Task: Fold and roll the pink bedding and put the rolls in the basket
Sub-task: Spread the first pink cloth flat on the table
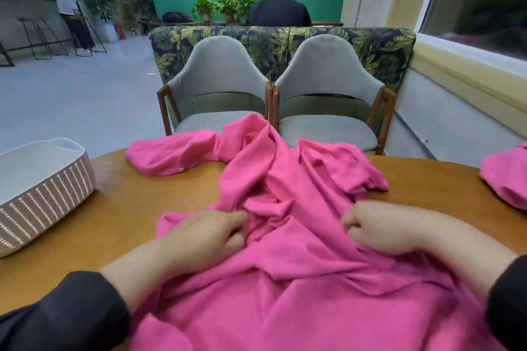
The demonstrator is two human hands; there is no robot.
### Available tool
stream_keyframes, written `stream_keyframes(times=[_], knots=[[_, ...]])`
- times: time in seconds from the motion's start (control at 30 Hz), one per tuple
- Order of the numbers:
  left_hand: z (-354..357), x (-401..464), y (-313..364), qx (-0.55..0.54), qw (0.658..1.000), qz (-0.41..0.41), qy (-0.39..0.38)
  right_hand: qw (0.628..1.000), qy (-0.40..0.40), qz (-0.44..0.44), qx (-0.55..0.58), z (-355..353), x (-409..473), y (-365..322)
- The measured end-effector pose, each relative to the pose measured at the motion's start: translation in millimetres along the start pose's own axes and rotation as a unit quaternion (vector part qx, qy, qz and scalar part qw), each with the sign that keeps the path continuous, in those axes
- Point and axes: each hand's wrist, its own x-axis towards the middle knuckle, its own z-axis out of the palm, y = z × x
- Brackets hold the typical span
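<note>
**Both hands bunched into the pink sheet, basket waiting at far left**

I start with the container: the oval woven basket (pixel 42 194), brown and white ribbed outside with a smooth white lining, sits on the left of the round wooden table (pixel 137 208). From this angle I see only bare white lining inside it; I cannot see its floor.

The crumpled bright pink bedding sheet (pixel 285 179) lies in the middle of the table, a soft matte knit full of deep folds. It runs from the near edge, where it drapes toward me, to the far edge, where it hangs over. One limp flap with a small pale button reaches out to the far left.

My left hand (pixel 205 236) lies on the near-left part of the sheet, fingers curled and pinching a ridge of cloth. My right hand (pixel 382 228) is on the near-right part, knuckles up, fingers tucked under and gripping a fold. Both arms wear black sleeves.

A second bundle of pink fabric (pixel 504 182) rests at the table's right edge, well apart from the sheet.

Beyond the table stand two grey upholstered chairs with wooden frames (pixel 328 80), side by side.
</note>
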Motion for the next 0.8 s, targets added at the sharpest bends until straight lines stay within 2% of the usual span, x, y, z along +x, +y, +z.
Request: stream_keyframes(times=[0.07, 0.1, 0.13, 0.17, 0.2, 0.23, 0.27, 0.3, 0.33, 0.37, 0.43, 0.5, 0.53, 0.6, 0.67, 0.7, 0.73, 0.77, 0.8], knots=[[-15.0, -21.1, 20.3, -0.072, 0.987, 0.031, -0.137, 0.989, -0.132, -0.038, 0.062, -8.7, -28.2, -14.1], [-23.7, -27.6, 27.2, -0.116, 0.973, 0.039, -0.197, 0.983, -0.133, -0.037, 0.125, -11.9, -35.7, -17.7], [-32.2, -32.2, 31.3, -0.193, 0.955, 0.033, -0.222, 0.981, -0.062, -0.033, 0.178, -13.0, -36.1, -19.3], [-39.5, -33.3, 32.4, -0.289, 0.939, 0.021, -0.187, 0.976, 0.074, -0.023, 0.204, -13.3, -29.7, -16.4], [-44.4, -29.2, 28.8, -0.362, 0.928, -0.008, -0.090, 0.951, 0.237, -0.006, 0.200, -13.5, -17.6, -9.2], [-45.9, -19.8, 18.5, -0.388, 0.919, -0.049, 0.046, 0.915, 0.353, 0.018, 0.193, -14.5, -3.9, -2.8], [-45.5, -7.1, 3.9, -0.366, 0.909, -0.097, 0.177, 0.890, 0.409, 0.048, 0.194, -15.6, 10.9, 4.5], [-43.6, 7.1, -11.1, -0.327, 0.894, -0.143, 0.273, 0.887, 0.403, 0.092, 0.206, -16.9, 24.5, 10.8], [-41.9, 20.7, -24.1, -0.285, 0.882, -0.192, 0.322, 0.897, 0.355, 0.143, 0.219, -15.3, 39.1, 20.7], [-39.2, 32.4, -32.2, -0.264, 0.879, -0.234, 0.323, 0.907, 0.309, 0.184, 0.219, -14.4, 48.3, 26.1], [-33.9, 55.9, -38.6, -0.280, 0.880, -0.274, 0.268, 0.919, 0.253, 0.226, 0.201, -8.3, 62.2, 34.7], [-30.5, 75.8, -33.0, -0.309, 0.880, -0.281, 0.225, 0.936, 0.220, 0.230, 0.150, 0.1, 72.0, 37.5], [-26.8, 84.8, -29.9, -0.294, 0.893, -0.280, 0.195, 0.946, 0.199, 0.227, 0.115, 4.0, 76.2, 37.4], [-16.7, 99.4, -27.0, -0.171, 0.929, -0.298, 0.137, 0.959, 0.174, 0.212, 0.069, 8.4, 84.7, 34.4], [-6.1, 107.9, -27.3, -0.076, 0.939, -0.302, 0.150, 0.967, 0.156, 0.191, 0.055, 9.4, 85.0, 30.2], [-1.1, 108.5, -25.0, -0.098, 0.940, -0.272, 0.182, 0.973, 0.140, 0.179, 0.041, 7.0, 79.0, 27.6], [3.9, 109.2, -24.5, -0.172, 0.938, -0.221, 0.205, 0.978, 0.118, 0.169, 0.017, 2.4, 69.3, 26.1], [5.2, 106.6, -21.2, -0.277, 0.924, -0.163, 0.205, 0.983, 0.087, 0.160, -0.014, -3.5, 55.9, 25.3], [3.2, 101.0, -13.3, -0.407, 0.887, -0.111, 0.188, 0.986, 0.045, 0.155, -0.039, -8.6, 41.5, 27.4]])
